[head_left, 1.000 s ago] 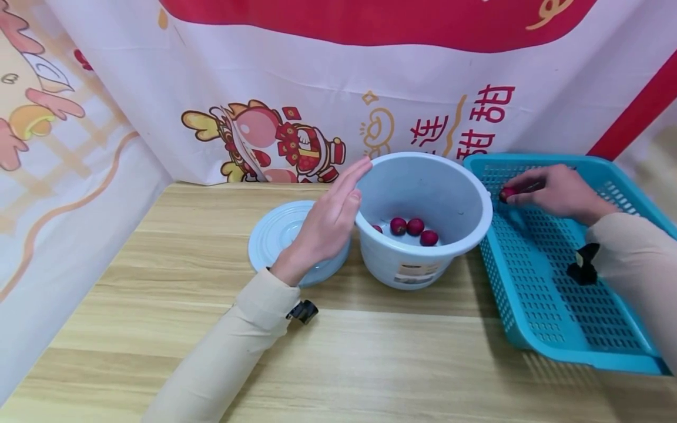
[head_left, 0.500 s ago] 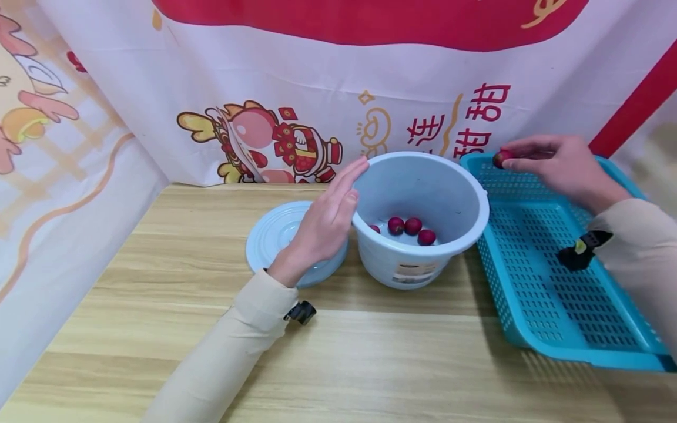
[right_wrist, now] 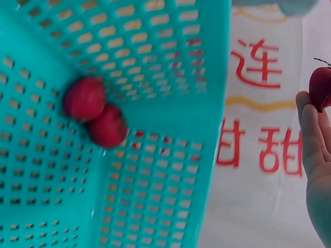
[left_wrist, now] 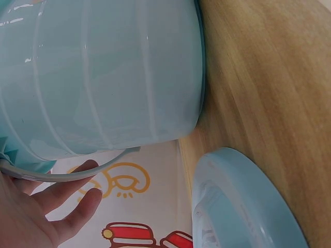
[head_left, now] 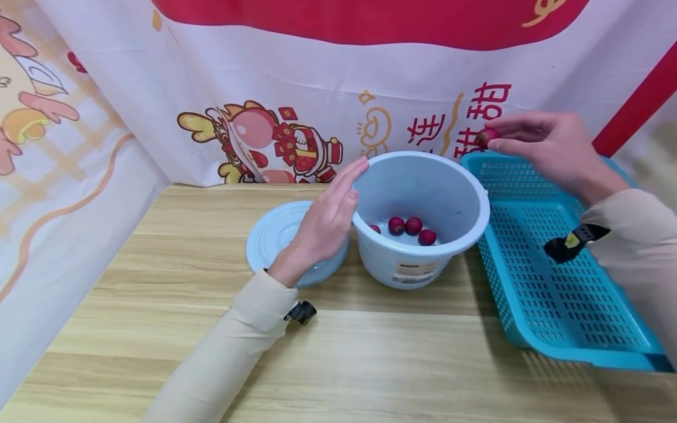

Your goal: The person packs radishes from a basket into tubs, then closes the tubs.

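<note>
My right hand (head_left: 555, 150) pinches a small red radish (head_left: 487, 137) between thumb and fingers, above the back left corner of a teal perforated basket (head_left: 523, 332). The right wrist view shows a thin root on that held radish (right_wrist: 321, 85). Two more radishes (right_wrist: 85, 99) lie in a corner of the basket there. With fingers extended, my left hand (head_left: 324, 226) rests against the left side of a light blue bucket (head_left: 407, 267). The bucket's handle (left_wrist: 67, 176) crosses those fingers in the left wrist view. Several radishes (head_left: 414, 225) sit on the bucket's floor, one partly hidden by the rim.
A round light blue lid (head_left: 267, 238) lies on the wooden table (head_left: 381, 358) left of the bucket, partly behind my left hand. Printed cloth (head_left: 317, 70) hangs behind the table and along its left side. Basket and bucket stand close together.
My right hand has risen with the radish from inside the basket to above its back rim, moving slightly left. The left hand stays against the bucket.
</note>
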Demonstrator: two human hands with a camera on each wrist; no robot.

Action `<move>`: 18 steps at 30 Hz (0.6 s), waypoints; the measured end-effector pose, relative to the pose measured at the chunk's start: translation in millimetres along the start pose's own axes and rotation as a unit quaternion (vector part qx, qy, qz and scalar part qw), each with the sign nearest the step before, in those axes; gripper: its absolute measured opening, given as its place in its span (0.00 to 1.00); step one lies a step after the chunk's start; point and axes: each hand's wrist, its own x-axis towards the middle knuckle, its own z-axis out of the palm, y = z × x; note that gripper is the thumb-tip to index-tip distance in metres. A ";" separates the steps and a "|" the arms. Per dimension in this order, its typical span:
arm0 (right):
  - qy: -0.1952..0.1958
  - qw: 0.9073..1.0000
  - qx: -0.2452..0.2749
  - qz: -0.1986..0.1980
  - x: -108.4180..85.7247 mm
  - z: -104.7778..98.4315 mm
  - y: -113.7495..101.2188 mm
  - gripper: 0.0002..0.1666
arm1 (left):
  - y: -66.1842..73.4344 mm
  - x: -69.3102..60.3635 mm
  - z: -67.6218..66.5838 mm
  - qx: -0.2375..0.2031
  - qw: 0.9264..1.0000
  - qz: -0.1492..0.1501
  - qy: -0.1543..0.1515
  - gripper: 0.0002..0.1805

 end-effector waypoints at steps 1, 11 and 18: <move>-0.001 1.000 -0.004 -0.009 -0.6 3.0 -3.6 0.33 | 0.0 0.0 0.0 0.000 1.000 0.000 0.000 0.32; -0.034 0.993 -0.060 -0.092 -4.9 31.3 -33.1 0.32 | -0.2 0.1 -0.1 0.000 1.000 0.003 0.001 0.32; -0.073 0.983 -0.065 -0.155 -7.1 47.1 -47.4 0.26 | -0.5 -0.6 0.0 0.000 1.000 0.003 0.001 0.32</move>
